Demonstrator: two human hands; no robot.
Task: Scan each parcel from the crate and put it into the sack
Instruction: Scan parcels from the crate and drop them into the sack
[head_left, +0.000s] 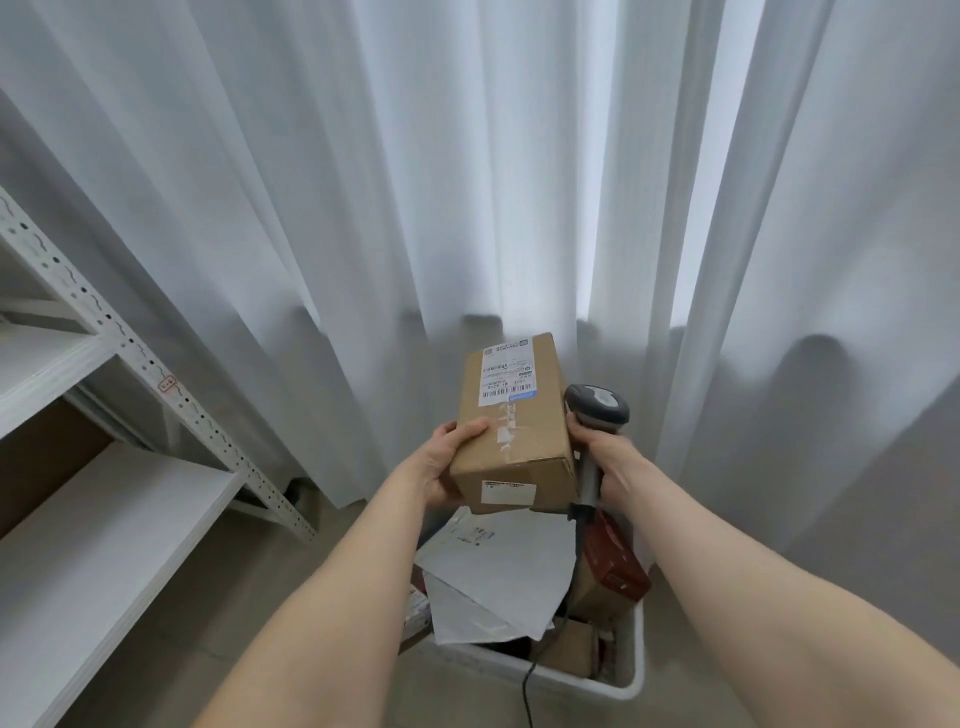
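The left hand grips the near left corner of the cardboard parcel, thumb laid over the top face beside the strip of tape and the other fingers tucked underneath, out of sight. The right hand is curled round the handle of the barcode scanner, whose grey head stands just beside the parcel's right edge. The parcel is held up in the air above the white crate, its shipping label at the far end of the top face, turned upward. The step in hand looks like the scan itself, and the scanner's head seems to sit alongside the box rather than face the label, so the likely fix is to draw the scanner back and tip its window down at the barcode while the left hand holds the box level (the thumb is clear of the label, which helps). Below, white mailers and a red box lie in the crate, and the scanner's cable trails over its rim. The sack is nowhere in view, with only a metal shelf to the left and a pale curtain behind.
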